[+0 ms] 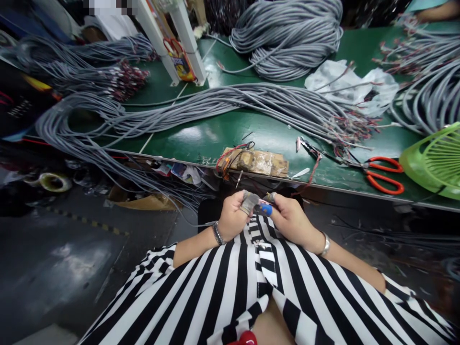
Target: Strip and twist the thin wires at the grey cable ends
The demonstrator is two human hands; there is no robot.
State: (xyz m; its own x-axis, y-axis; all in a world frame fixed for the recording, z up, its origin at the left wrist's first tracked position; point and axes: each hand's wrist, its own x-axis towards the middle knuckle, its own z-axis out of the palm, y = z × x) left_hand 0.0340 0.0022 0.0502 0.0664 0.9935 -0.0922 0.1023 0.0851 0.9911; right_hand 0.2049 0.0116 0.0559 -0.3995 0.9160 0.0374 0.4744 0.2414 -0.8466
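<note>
In front of my striped shirt, my left hand (235,215) is closed in a pinch on a grey cable (196,223), which trails off to the left below the bench edge. My right hand (296,223) meets it fingertip to fingertip, its thumb and finger pinched on the thin wires (264,202) at the cable's end. Grey coverings wrap fingers on both hands, and a blue one (265,210) is on the right thumb. The fingers hide most of the wire ends. Just beyond them, a wooden block (266,163) with a soldering-iron-like tip sits at the bench edge.
A long bundle of grey cables (201,108) lies across the green bench (194,139), with a coil (287,38) behind. Orange-handled scissors (384,175), pliers (309,147) and a green fan (434,160) are at right. Another person's arm (436,12) shows at top right.
</note>
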